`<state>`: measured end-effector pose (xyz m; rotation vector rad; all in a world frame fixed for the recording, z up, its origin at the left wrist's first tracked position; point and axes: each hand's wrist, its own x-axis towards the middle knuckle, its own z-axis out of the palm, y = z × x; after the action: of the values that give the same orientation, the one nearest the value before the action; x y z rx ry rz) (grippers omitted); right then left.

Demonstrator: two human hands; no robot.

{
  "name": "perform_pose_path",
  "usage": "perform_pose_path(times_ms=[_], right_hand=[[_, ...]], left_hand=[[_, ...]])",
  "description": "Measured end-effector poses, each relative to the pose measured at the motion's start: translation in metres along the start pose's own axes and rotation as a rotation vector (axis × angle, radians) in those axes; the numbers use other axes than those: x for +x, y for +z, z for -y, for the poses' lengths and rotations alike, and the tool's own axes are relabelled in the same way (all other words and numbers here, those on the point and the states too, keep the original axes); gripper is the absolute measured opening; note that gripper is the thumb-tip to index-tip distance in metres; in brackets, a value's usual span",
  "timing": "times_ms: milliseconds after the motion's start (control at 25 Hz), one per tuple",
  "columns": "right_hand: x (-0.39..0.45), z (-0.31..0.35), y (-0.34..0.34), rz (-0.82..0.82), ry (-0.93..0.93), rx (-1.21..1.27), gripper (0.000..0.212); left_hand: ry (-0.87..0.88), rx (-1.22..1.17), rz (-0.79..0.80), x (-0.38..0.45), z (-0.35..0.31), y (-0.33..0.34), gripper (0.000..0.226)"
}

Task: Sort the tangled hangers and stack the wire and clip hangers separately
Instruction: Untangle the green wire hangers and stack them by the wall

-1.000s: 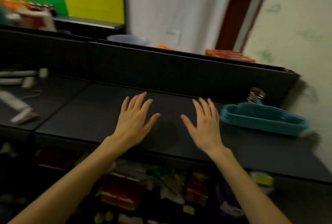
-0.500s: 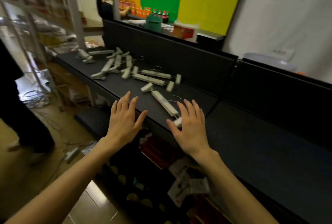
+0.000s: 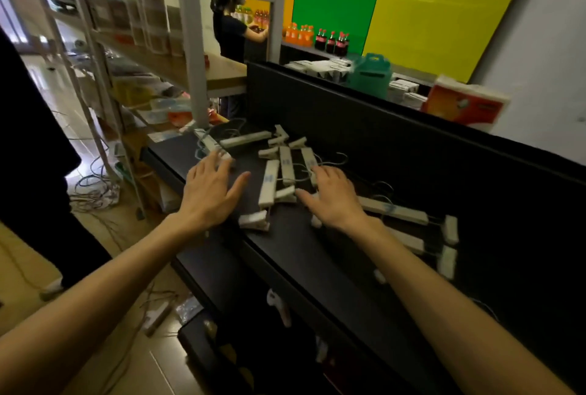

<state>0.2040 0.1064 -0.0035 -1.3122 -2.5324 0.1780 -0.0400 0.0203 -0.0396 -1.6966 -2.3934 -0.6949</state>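
Observation:
A tangle of cream clip hangers (image 3: pixel 287 164) with thin wire hooks lies on the black table (image 3: pixel 304 245). More clip hangers (image 3: pixel 393 210) stretch to the right, ending in clips (image 3: pixel 450 230). My left hand (image 3: pixel 209 192) hovers flat with fingers spread over the pile's left side, fingertips near one hanger (image 3: pixel 211 145). My right hand (image 3: pixel 333 198) is spread over the pile's middle, fingertips at a hanger's hook. Neither hand grips anything. Both forearms hide part of the table's front.
A black back panel (image 3: pixel 396 138) walls the table's far side. A metal shelf rack (image 3: pixel 190 55) stands at the left. A person (image 3: pixel 230 33) stands beyond it by bottles. Cables lie on the floor (image 3: pixel 95 191). Another person's dark clothing (image 3: pixel 28 141) fills the left edge.
The view has swung left from the teal hanger stack to the clip-hanger pile. Both open hands have moved forward and now hover over the pile.

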Motion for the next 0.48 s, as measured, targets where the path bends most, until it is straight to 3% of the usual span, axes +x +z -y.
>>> perform_pose_path(times_ms=[120,280,360,480], right_hand=[[0.055,0.039,0.019,0.003,0.004,0.002,0.072],[0.113,0.073,0.042,0.079,0.116,-0.058,0.080],[0.135,0.083,0.047,-0.008,0.163,-0.032,0.074],[0.174,0.113,0.053,-0.076,0.225,0.052,0.067]], left_hand=[[-0.025,-0.006,0.019,0.066,0.048,0.003,0.062],[0.090,0.018,0.139,0.151,0.095,0.013,0.067],[0.148,0.012,0.199,0.187,0.109,0.018,0.070],[0.165,-0.122,0.456,0.224,0.133,0.017,0.083]])
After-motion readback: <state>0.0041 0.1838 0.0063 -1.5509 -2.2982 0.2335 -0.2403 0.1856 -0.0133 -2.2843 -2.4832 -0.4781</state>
